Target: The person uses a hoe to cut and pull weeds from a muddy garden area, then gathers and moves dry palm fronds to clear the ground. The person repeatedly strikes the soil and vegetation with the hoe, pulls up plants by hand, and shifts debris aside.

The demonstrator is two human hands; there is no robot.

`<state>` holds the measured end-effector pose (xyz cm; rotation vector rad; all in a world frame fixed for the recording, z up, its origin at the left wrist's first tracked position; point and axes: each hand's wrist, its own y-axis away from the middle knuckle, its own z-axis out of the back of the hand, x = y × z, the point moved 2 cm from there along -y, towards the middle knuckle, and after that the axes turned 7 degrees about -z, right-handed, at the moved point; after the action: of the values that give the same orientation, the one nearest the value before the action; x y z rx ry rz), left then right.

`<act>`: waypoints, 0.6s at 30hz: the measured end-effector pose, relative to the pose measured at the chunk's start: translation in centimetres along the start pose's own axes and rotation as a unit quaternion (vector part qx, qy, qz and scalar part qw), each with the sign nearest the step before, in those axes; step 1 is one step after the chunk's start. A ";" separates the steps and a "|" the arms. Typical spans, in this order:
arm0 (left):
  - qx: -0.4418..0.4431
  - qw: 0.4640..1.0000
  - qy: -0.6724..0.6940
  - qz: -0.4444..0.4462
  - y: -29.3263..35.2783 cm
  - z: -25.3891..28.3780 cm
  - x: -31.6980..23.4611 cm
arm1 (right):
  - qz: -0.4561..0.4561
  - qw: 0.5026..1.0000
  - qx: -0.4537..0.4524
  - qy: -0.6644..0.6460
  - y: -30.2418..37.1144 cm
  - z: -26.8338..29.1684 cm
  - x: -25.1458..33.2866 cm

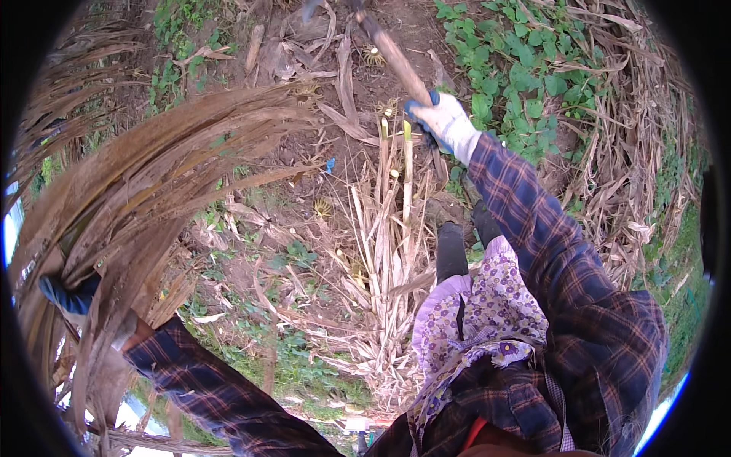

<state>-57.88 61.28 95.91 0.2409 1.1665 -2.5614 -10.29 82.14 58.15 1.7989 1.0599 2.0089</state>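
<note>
My right hand (445, 122), in a white and blue glove, is closed around the wooden handle (400, 65) of a tool raised toward the top of the view. Its head lies at the upper edge, blurred and partly cut off, so its kind is unclear. At the far left my left hand (72, 293), in a blue glove, grips dry corn stalks (175, 145) whose long brown leaves hang over the fingers and sweep to the right. Below my right hand, cut corn stalks (381, 221) lie in a heap, some with pale, freshly cut ends.
Green leafy plants (525, 68) grow at the upper right. Beyond them runs a thick row of dry corn leaves (628, 152). Short cut stubble (322, 207) sticks up from brown soil, and a small blue scrap (330, 164) lies nearby. My dark boot (451, 251) stands beside the heap.
</note>
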 end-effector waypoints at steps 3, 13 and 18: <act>-0.002 0.999 -0.030 -0.011 1.1 2.0 -0.3 | 0.133 0.990 -0.030 -0.024 -3.7 -4.3 7.7; -0.025 0.992 -0.125 -0.019 13.0 2.9 -1.8 | -0.268 0.911 0.179 0.259 1.6 -12.9 -23.6; -0.045 0.970 -0.236 -0.034 26.7 8.6 -4.7 | -0.391 0.889 0.119 -0.206 3.6 -6.4 -22.0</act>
<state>-44.26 39.29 84.10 -0.4169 1.1095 -2.4169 -10.64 63.80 43.88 1.4368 1.5861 1.0060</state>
